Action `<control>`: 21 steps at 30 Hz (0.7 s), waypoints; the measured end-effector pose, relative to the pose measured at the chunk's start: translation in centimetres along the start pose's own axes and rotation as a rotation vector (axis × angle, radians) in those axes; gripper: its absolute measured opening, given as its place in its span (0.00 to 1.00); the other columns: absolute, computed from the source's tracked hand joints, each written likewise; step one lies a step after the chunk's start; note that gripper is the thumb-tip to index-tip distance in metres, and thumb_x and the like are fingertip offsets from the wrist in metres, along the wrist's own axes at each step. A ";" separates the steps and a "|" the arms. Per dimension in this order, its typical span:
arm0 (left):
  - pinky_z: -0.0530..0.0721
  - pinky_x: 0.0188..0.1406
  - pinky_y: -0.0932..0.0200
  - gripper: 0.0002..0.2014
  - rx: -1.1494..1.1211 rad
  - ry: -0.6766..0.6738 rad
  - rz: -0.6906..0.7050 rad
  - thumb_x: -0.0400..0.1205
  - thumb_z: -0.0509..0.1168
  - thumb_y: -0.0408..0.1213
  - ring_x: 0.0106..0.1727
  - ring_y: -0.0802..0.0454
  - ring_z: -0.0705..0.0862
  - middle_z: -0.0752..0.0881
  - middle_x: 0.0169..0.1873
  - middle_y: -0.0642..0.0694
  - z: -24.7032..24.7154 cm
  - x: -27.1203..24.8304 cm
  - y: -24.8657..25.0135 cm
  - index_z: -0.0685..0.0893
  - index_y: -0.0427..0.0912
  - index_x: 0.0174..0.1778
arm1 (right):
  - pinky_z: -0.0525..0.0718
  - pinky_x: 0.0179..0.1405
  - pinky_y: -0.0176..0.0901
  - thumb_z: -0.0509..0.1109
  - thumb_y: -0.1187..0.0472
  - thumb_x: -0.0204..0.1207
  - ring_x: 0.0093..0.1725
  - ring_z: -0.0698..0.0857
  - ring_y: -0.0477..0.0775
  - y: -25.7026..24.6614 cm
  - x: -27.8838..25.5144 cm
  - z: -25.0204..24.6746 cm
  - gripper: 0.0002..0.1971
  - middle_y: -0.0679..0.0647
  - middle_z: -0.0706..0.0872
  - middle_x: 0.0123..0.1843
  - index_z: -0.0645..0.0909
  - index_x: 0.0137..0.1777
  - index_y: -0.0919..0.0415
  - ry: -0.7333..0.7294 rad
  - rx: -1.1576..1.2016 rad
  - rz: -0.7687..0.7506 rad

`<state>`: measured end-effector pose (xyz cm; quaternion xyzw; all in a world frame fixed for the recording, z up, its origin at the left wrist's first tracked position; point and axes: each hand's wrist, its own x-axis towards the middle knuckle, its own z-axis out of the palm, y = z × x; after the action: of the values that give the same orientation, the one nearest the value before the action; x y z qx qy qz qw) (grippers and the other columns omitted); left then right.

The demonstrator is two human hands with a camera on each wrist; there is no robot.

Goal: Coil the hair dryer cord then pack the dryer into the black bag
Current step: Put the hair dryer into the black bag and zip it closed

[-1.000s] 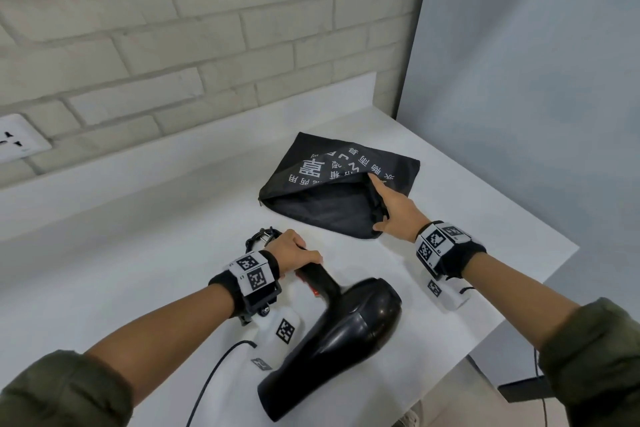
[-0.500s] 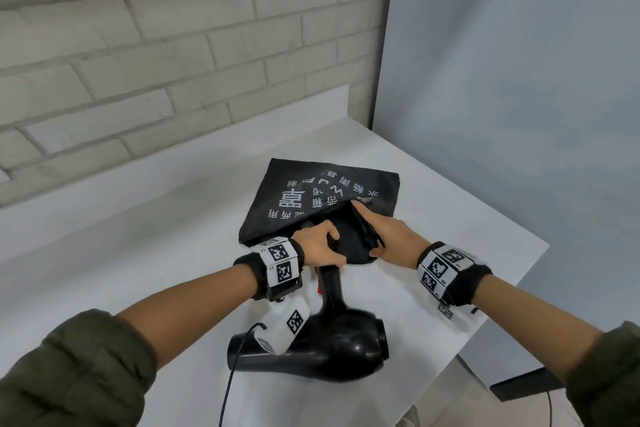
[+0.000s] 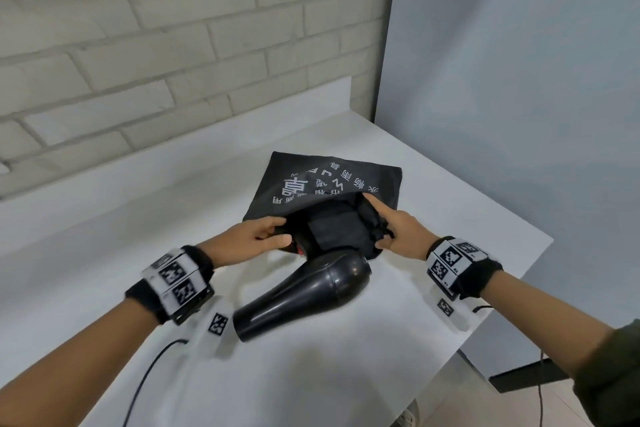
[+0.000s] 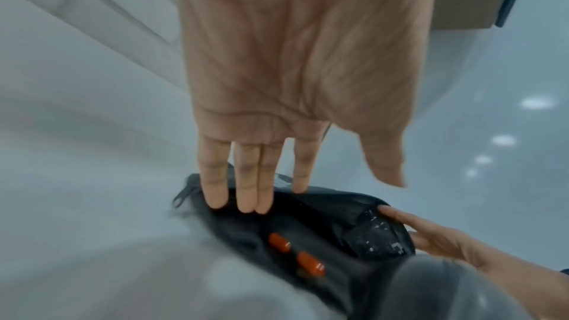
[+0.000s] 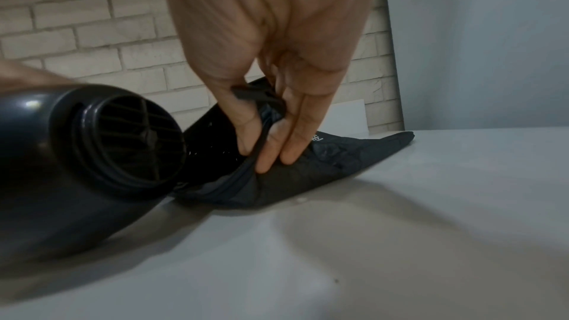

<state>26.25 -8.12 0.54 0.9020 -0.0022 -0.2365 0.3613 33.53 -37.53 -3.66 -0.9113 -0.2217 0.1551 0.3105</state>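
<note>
Half packed: the dryer (image 3: 304,291) has its handle inside the black bag (image 3: 332,180), barrel out on the desk (image 3: 311,374) toward 7 o'clock. The right grip (image 3: 398,232) pinches the rim at 3 o'clock; the left grip (image 3: 256,239) — fingers (image 4: 246,194) straight — presses it at 9 (cord hidden).

hair dryer (image 3: 304,291): glossy black plastic | black bag (image 3: 332,180): matt cloth | table (image 3: 311,374): smooth white

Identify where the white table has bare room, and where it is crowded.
Free: the white table left of the black bag, toward the brick wall; also the near strip before the hair dryer. Crowded: the bag's mouth, between left hand and right hand.
</note>
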 end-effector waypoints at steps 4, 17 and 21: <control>0.70 0.64 0.64 0.53 -0.018 -0.062 -0.030 0.45 0.67 0.78 0.67 0.59 0.75 0.79 0.62 0.53 2.4 -4.8 -3.0 0.71 0.60 0.68 | 0.75 0.42 0.42 0.67 0.73 0.68 0.30 0.70 0.48 0.0 -0.2 0.3 0.46 0.54 0.74 0.34 0.48 0.82 0.48 0.016 0.031 -0.005; 0.75 0.35 0.59 0.31 0.057 0.328 0.027 0.55 0.65 0.70 0.38 0.53 0.81 0.83 0.35 0.54 8.4 -4.3 -1.2 0.78 0.50 0.45 | 0.75 0.55 0.45 0.61 0.75 0.70 0.48 0.78 0.60 -2.0 -2.5 0.9 0.42 0.65 0.82 0.52 0.48 0.81 0.52 0.106 -0.074 -0.001; 0.74 0.40 0.57 0.24 0.033 0.462 -0.054 0.66 0.71 0.60 0.45 0.48 0.82 0.84 0.42 0.51 8.6 -3.3 1.7 0.79 0.48 0.50 | 0.72 0.70 0.46 0.60 0.76 0.70 0.69 0.76 0.66 -3.3 -2.4 1.5 0.41 0.61 0.75 0.74 0.53 0.81 0.51 0.136 -0.064 -0.042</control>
<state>19.96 -14.38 -2.33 0.9377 0.1006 -0.0331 0.3309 29.87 -35.62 -2.39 -0.9242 -0.2240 0.0791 0.2990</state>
